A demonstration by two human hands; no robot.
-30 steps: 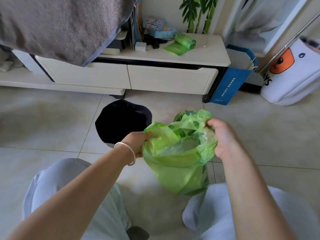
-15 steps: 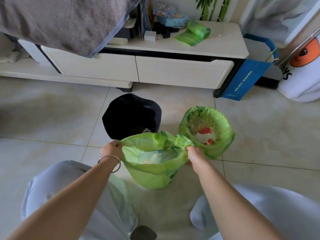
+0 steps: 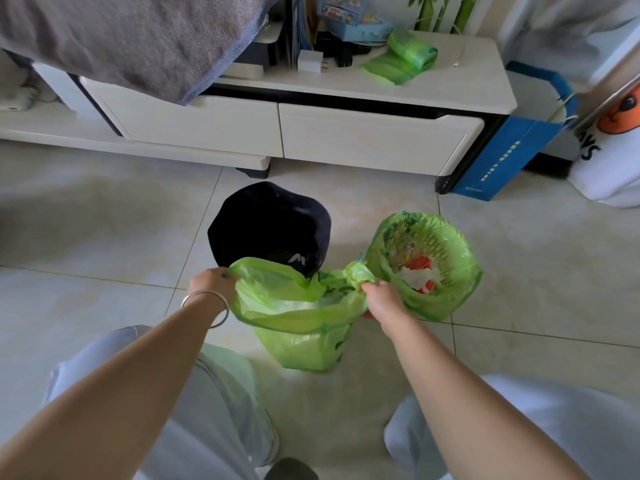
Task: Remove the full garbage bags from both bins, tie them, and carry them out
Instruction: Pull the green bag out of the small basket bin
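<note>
A full green garbage bag (image 3: 298, 327) stands on the floor tiles between my knees, its mouth spread wide. My left hand (image 3: 211, 284) grips the left edge of the bag's mouth. My right hand (image 3: 381, 297) pinches a bunched part of the right edge. Behind the bag stands a dark bin (image 3: 266, 226) with no liner in it. To the right, a second bin (image 3: 450, 271) is lined with a green bag and holds red and white rubbish.
A low white cabinet (image 3: 363, 140) runs along the back, with a roll of green bags (image 3: 405, 57) on top. A grey towel (image 3: 131, 36) hangs at upper left. A blue paper bag (image 3: 498, 154) and a white tote (image 3: 609, 161) stand at the right.
The bag came down from in front of the second bin to the floor. My hands moved apart and stretched its mouth open. The second bin came into view.
</note>
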